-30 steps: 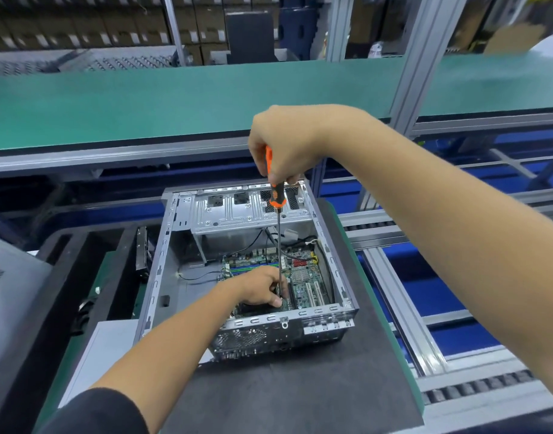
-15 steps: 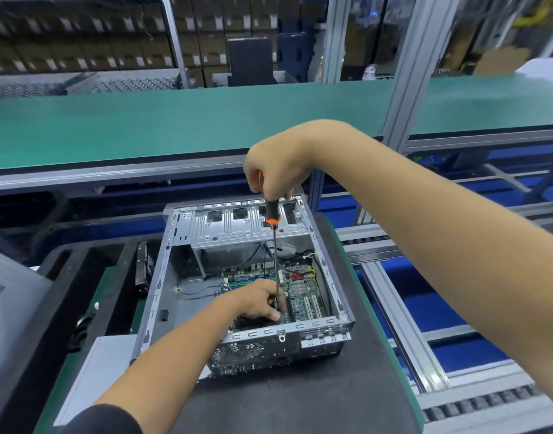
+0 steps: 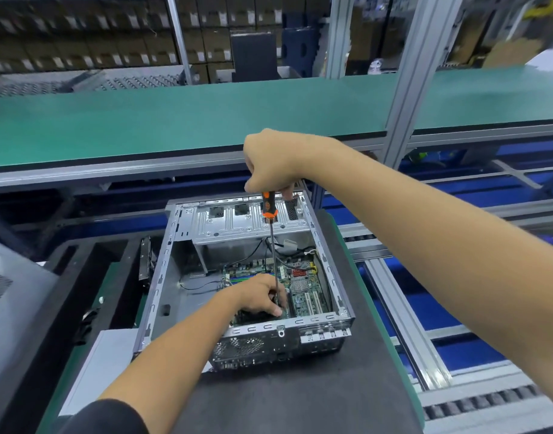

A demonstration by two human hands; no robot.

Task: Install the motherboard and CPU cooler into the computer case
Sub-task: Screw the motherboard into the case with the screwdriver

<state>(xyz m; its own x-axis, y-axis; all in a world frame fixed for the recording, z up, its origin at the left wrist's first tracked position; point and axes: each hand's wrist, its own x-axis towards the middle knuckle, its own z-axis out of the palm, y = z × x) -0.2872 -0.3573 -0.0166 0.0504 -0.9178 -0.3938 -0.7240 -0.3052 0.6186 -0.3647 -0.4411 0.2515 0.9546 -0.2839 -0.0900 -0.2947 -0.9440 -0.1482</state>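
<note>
An open silver computer case point(image 3: 162, 270) lies on a dark mat point(image 3: 300, 399). A green motherboard point(image 3: 306, 292) sits inside it at the right. My right hand point(image 3: 272, 162) grips the top of an orange-and-black screwdriver point(image 3: 269, 208) held upright, its long shaft reaching down to the board. My left hand point(image 3: 256, 297) is inside the case with its fingers curled around the shaft near the tip. The tip itself and whatever lies under my left hand are hidden. A black cooler part shows just below that hand point(image 3: 250, 316).
A green conveyor belt point(image 3: 175, 120) runs across behind the case, with an aluminium post point(image 3: 406, 98) at its right. Roller rails point(image 3: 410, 324) over blue panels lie to the right. A black foam tray point(image 3: 81, 277) and a grey panel point(image 3: 5, 277) sit at the left.
The view has tilted up a little, so case and hands sit lower in the picture. Both hands keep their hold on the screwdriver; the right hand has turned slightly on the handle.
</note>
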